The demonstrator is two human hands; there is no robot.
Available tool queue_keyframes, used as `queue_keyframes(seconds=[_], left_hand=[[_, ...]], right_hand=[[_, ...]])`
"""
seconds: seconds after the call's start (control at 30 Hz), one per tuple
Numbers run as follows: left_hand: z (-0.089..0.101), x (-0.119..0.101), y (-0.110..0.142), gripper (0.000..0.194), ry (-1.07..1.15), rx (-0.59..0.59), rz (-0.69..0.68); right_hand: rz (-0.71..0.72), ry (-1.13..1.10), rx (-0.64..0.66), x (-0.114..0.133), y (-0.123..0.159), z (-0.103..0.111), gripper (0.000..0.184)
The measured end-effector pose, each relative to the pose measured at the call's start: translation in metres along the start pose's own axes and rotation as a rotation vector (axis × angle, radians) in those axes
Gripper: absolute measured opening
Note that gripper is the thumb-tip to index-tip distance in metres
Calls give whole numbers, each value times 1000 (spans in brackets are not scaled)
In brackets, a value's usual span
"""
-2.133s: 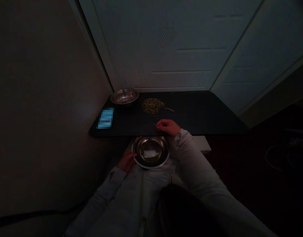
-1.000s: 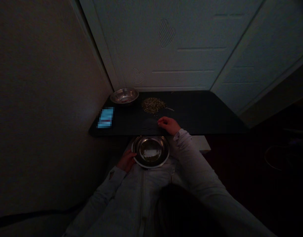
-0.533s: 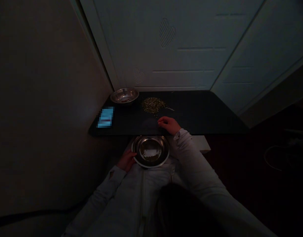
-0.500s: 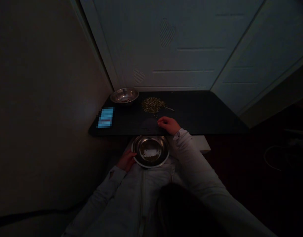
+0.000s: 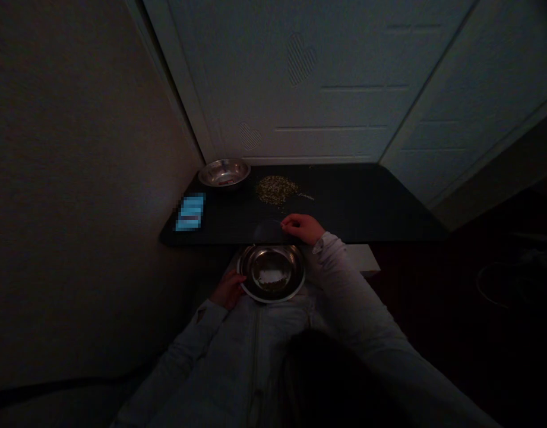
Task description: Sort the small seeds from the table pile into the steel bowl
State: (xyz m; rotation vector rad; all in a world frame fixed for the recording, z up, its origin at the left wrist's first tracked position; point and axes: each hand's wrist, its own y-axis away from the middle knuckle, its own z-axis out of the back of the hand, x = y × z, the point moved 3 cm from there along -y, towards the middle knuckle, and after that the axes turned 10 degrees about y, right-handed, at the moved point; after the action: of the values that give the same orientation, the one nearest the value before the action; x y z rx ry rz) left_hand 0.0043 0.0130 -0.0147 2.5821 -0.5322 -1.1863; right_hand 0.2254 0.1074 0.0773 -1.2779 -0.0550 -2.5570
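The blurred phone screen [image 5: 190, 212] and the bowl's red label [image 5: 225, 182] are illegible.

Dim rm; pale door [image 5: 344, 65] w/ heart reliefs behind blk table [image 5: 366, 205]; wall [image 5: 77, 148] L.

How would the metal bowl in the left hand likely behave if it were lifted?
The metal bowl looks thin-walled, so it is probably stiff and light for its size. Its shiny surface may be slippery. The small pieces inside would likely slide if it tipped.
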Motion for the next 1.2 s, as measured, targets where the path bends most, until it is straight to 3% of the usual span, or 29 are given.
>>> queue_keyframes(seconds=[0.13, 0.37, 0.5, 0.63, 0.73, 0.8, 0.97, 1.2], left_hand=[[1, 0, 1, 29, -10, -82, -17], [-1, -1, 1, 38, -19, -95, -5], [2, 0, 1, 45, -17, -93, -11], [2, 0, 2, 44, -11, -51, -8], [2, 0, 3, 49, 4, -18, -23], [3, -1, 4, 49, 8, -35, -27], [3, -1, 4, 43, 4, -86, -1], [-5, -5, 8, 47, 15, -75, -12]], right_hand=[[9, -48, 56, 1, 1, -1, 15], [27, -167, 68, 2, 1, -1, 17], [-43, -337, -154, -8, -4, 11, 22], [-183, -474, -443, -32, -13, 39, 26], [-244, -370, -552, -44, -19, 56, 25], [-237, -266, -547, -46, -20, 59, 22], [-184, -66, -488, -44, -20, 49, 19], [-197, 1, -509, -45, -17, 50, 16]])
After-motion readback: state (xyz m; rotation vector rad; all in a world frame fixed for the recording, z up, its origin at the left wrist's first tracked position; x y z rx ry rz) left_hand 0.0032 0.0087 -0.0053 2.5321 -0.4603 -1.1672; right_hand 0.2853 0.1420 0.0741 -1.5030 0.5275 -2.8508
